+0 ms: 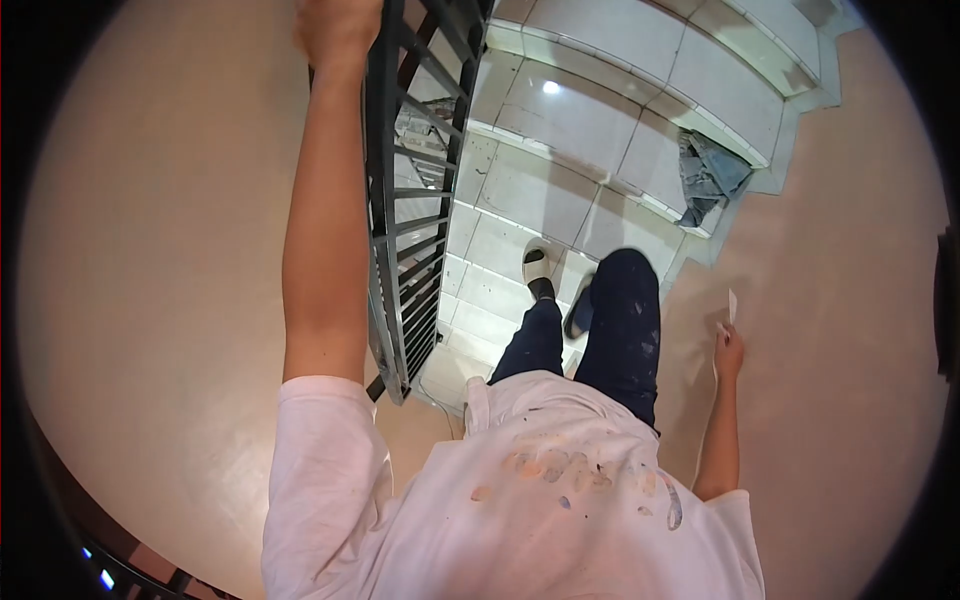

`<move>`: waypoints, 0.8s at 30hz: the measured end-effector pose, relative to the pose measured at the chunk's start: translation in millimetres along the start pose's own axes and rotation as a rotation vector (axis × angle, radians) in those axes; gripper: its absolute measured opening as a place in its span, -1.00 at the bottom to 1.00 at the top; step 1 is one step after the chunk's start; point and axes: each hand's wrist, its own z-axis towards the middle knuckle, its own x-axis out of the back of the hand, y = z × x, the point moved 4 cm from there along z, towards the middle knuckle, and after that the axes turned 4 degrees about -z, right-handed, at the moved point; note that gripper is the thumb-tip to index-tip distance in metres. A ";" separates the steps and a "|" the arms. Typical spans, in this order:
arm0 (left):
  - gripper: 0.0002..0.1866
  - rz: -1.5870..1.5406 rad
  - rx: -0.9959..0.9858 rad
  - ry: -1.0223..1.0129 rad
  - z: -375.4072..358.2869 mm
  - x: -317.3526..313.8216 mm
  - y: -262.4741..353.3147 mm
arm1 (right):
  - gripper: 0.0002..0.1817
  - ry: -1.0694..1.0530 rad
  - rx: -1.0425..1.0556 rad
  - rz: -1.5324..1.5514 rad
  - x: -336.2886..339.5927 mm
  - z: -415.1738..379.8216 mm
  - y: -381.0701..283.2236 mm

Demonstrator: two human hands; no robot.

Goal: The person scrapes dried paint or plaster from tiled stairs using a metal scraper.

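Observation:
My left arm reaches along the black metal stair railing (381, 200). At the top edge of the view, my left hand (340, 30) is closed at the handrail, its fingers partly cut off. Low on the right, my right hand (730, 350) pinches a thin, flat white piece (733, 305), which stands out from the fingers close to the beige wall (830, 330). What the piece is made of, I cannot tell.
White tiled stairs (560, 110) run between railing and wall. A crumpled grey-blue cloth (712, 175) lies on a step at the wall side. My slipper-clad foot (537, 265) is on a step, and one knee (628, 285) is raised. My white shirt (560, 500) has paint-like stains.

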 end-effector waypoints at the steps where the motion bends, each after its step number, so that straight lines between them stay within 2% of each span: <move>1: -0.08 0.003 0.013 0.009 -0.3 -2.0 -7.4 | -0.73 0.034 0.051 -0.287 1.4 -3.5 11.1; 3: -0.11 -0.006 -0.205 0.102 -3.7 -4.2 -22.6 | -0.73 0.021 0.101 -0.362 1.3 -15.7 -3.3; 4: -0.11 0.009 -0.182 0.101 -15.3 -2.8 -39.7 | -0.74 0.002 0.129 -0.428 3.1 -25.7 -15.9; 5: -0.11 -0.045 -0.247 0.120 -30.0 0.0 -51.0 | -0.74 -0.015 0.142 -0.439 1.8 -30.6 -20.9; 6: -0.10 -0.101 -0.320 0.141 -45.0 2.7 -59.8 | -0.76 0.033 0.149 -0.545 -0.3 -32.5 -25.0; 7: -0.17 -0.086 -0.294 0.163 -70.5 7.8 -77.6 | -0.77 0.081 0.152 -0.645 -3.0 -34.8 -25.8; 8: -0.07 -0.065 -0.380 0.213 -87.4 4.2 -119.0 | -0.77 0.068 0.151 -0.641 -7.2 -36.6 -22.8; 9: 0.04 -0.052 -0.476 0.265 -102.9 0.8 -162.6 | -0.77 0.142 0.151 -0.659 -10.5 -35.2 -20.6; 11: 0.03 0.008 -0.149 0.173 -157.8 8.1 -212.3 | -0.76 0.236 0.129 -0.659 -20.2 -31.2 -13.2; 13: -0.07 0.013 0.013 0.108 -189.6 11.6 -251.8 | -0.73 0.470 0.102 -0.512 -25.9 -26.1 -6.5; 15: -0.07 0.121 0.015 0.142 -201.0 13.1 -277.4 | -0.73 0.583 0.074 -0.439 -30.4 -19.5 -11.9; 16: -0.08 0.151 -0.068 0.199 -198.3 10.8 -283.2 | -0.72 0.661 0.065 -0.396 -28.9 -24.9 -13.4; 19: -0.07 0.247 -0.080 0.260 -189.4 7.8 -285.1 | -0.72 0.729 0.008 -0.203 -23.4 -35.8 -36.5; 22: -0.04 0.282 -0.088 0.238 -191.2 5.7 -287.3 | -0.69 0.688 0.054 -0.076 -22.6 -43.3 -43.1; 23: -0.03 0.267 -0.083 0.221 -192.8 5.7 -288.2 | -0.60 0.587 0.131 0.089 -24.3 -44.3 -37.0; 24: -0.02 0.242 -0.079 0.222 -190.6 7.5 -288.0 | -0.60 0.589 0.142 0.091 -28.2 -42.5 -22.7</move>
